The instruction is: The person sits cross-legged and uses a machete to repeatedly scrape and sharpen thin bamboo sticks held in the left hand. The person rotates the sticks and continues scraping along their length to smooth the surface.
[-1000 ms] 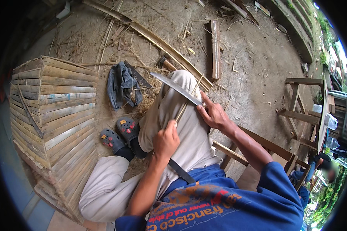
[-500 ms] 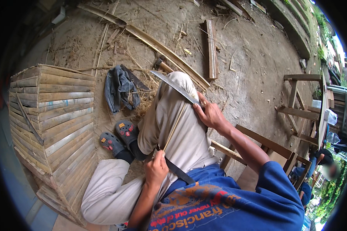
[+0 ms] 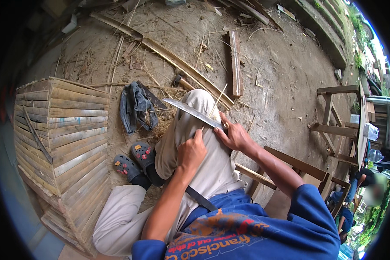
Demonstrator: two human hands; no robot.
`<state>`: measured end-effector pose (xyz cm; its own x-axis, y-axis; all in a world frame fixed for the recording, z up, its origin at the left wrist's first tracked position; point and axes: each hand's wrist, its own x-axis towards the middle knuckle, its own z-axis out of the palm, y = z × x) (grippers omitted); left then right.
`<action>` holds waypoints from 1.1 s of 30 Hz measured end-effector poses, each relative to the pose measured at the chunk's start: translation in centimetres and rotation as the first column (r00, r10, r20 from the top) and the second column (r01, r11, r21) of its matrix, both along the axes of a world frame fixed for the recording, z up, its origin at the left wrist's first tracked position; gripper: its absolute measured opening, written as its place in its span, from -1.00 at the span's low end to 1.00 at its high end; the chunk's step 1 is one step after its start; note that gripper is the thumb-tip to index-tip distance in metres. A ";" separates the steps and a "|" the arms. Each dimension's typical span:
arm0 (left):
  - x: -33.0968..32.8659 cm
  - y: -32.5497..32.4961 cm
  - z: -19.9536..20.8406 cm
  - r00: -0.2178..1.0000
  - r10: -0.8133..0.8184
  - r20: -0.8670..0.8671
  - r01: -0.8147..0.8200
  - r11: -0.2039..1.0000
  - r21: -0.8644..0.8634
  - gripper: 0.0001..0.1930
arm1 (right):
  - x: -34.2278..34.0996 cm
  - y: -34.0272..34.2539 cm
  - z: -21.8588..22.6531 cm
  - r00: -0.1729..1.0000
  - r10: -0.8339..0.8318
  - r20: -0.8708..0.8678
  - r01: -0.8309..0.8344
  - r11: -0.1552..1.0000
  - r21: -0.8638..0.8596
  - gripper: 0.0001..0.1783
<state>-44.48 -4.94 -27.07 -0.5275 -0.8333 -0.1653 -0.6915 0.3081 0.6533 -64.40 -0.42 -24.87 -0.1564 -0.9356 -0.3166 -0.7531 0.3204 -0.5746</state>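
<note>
The thin pale strip (image 3: 219, 97) lies over the raised knee of the light trousers (image 3: 214, 162), crossing the long knife (image 3: 191, 111) and seemingly passing beneath it; its far end projects toward 1 o'clock. Noted change: half a second ago the left hand (image 3: 193, 151) was down by the dark strap (image 3: 201, 199), with most of the strip on the near side of the blade; the hand is now up close to the blade's 6 o'clock side, and a good length stands beyond. In my judgement this marks a fresh pass of the strip at the blade, the work being under way and not finished. The left hand is closed, pinching the strip's near end. The right hand (image 3: 237, 135), at 4 o'clock, is clamped round the knife's near end, the handle itself hidden; the blade points to 10 o'clock, much as before. Outward from the blade: a hammer (image 3: 186, 82) between 11 and 12, a wooden beam (image 3: 235, 65) between 1 and 2, a dark cloth (image 3: 135, 108) at 9 with a slatted box (image 3: 80, 134) past it, clogs (image 3: 141, 152) near 8, and a wooden frame (image 3: 339, 130) well apart at 3.
</note>
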 end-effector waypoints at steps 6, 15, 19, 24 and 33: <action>5.3 3.1 1.3 0.992 0.084 -0.097 -0.076 0.994 0.079 -0.82 | 0.2 -0.1 0.1 0.998 0.043 -0.041 -0.042 0.999 0.010 -0.08; 6.5 4.3 1.9 0.981 0.084 -0.175 -0.086 0.996 -0.005 -0.77 | 0.5 0.6 0.1 0.993 0.080 -0.088 -0.073 0.994 0.078 -0.02; 7.2 4.8 2.3 0.989 0.094 -0.114 -0.089 0.994 0.056 -0.79 | 0.5 0.6 -0.1 0.994 0.077 -0.074 -0.074 0.996 0.048 -0.01; 9.3 6.7 3.1 0.983 0.119 -0.137 -0.110 0.991 0.075 -0.79 | 0.4 0.7 -0.4 0.998 0.045 -0.053 -0.044 0.999 0.020 -0.01; 14.1 9.6 5.8 0.981 0.170 -0.097 -0.155 0.978 0.143 -0.82 | 0.3 0.0 -0.7 0.999 -0.005 0.053 0.006 1.000 -0.025 -0.10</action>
